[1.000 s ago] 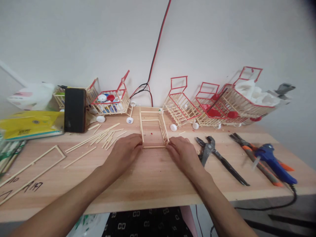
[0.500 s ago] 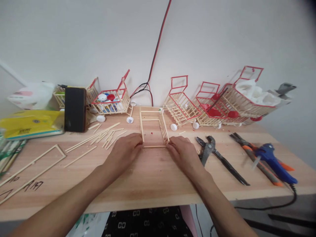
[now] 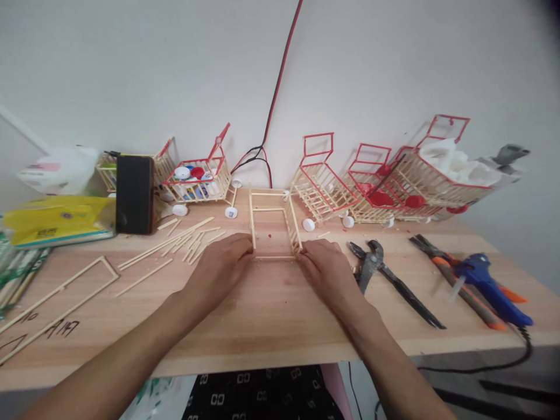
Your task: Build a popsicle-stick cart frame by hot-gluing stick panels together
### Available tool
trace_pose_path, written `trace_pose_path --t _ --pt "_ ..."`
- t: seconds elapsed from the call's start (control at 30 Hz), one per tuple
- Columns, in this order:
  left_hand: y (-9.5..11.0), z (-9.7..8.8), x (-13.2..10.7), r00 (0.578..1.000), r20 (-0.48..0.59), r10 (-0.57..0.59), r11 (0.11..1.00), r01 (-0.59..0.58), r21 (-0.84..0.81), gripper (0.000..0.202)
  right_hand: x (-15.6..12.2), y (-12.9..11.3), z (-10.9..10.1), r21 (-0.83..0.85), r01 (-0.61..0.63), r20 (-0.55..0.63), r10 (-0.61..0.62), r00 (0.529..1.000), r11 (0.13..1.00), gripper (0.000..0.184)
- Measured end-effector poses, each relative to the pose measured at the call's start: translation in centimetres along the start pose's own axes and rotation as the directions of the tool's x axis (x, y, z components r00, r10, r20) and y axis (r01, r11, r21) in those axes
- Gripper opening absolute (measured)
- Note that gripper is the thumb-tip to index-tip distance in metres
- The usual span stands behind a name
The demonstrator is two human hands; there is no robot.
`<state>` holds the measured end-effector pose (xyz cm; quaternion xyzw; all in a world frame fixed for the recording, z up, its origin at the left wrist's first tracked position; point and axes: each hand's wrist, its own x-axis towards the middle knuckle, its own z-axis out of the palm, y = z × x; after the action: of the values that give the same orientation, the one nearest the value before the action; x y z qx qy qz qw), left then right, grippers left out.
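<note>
A small open frame of thin wooden sticks (image 3: 275, 258) stands on the wooden table between my hands, with a slatted side at its right. My left hand (image 3: 225, 259) pinches the near left corner of this frame. At the near right corner, the fingers of my right hand (image 3: 326, 265) are closed on it too. Fingertips partly hide both corners. Left of my left hand lie several loose wooden sticks (image 3: 175, 242). To the right of my right hand rest pliers (image 3: 371, 265) with dark handles.
Finished stick carts with red trim (image 3: 324, 189) line the wall, one filled with bottle caps (image 3: 196, 174). A phone (image 3: 135, 195) stands beside a yellow packet (image 3: 61, 219). At right lie orange-handled pliers (image 3: 468, 291) and a blue glue gun (image 3: 492, 291). A long stick frame (image 3: 65, 286) is at left.
The far end of the stick frame looks slightly raised or tilted compared with before. Both hands keep their hold at the near corners.
</note>
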<state>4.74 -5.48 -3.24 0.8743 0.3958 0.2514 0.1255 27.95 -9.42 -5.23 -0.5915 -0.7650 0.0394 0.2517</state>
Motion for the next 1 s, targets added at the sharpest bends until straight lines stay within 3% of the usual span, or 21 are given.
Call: trace_pose_path --t 0.4,0.67,1.0 --pt "0.8 -0.4 -0.3 0.996 -0.071 0.050 0.999 -0.048 0.025 0.018 -0.4 -1.0 -1.2 -0.146 0.041 -0.097 -0.055 0.994 0.988 0.019" --pt "2.7 -1.2 -0.9 0.988 -0.106 0.113 0.993 -0.108 0.056 0.011 -2.9 -2.0 -2.8 -0.097 0.009 -0.154 -0.024 0.988 0.995 0.016" --pt "3.4 0.4 -5.7 0.984 -0.149 0.101 0.993 -0.090 0.077 0.016 -6.1 -3.2 -1.7 -0.040 0.006 -0.106 -0.011 0.994 0.999 0.013"
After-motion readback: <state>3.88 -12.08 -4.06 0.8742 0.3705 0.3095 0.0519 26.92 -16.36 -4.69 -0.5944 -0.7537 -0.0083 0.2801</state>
